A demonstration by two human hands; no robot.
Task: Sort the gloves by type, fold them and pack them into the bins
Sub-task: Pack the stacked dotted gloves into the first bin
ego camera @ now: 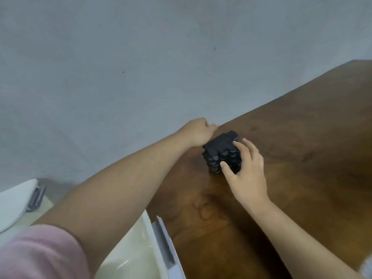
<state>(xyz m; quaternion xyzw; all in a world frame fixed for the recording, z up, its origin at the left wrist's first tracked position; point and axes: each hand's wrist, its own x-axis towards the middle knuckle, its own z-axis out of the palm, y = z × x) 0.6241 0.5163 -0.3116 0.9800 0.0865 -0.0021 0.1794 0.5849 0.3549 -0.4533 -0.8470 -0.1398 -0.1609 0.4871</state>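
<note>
Head view. A plain grey surface filled the upper left, beyond the edge of the dark brown wooden table. My left forearm, in a rolled pink sleeve, crossed above an open white plastic bin that stood just beside the table's near-left edge; a white lid-like piece with a grey latch lay further left. My right hand grasped the stack of folded black gloves with white dotted palms: the thumb pressed its near side and the fingers curved over its top. The stack rested on the table near the far-left edge. My left hand was curled just beside the stack at that edge; I could not tell whether it held anything.
</note>
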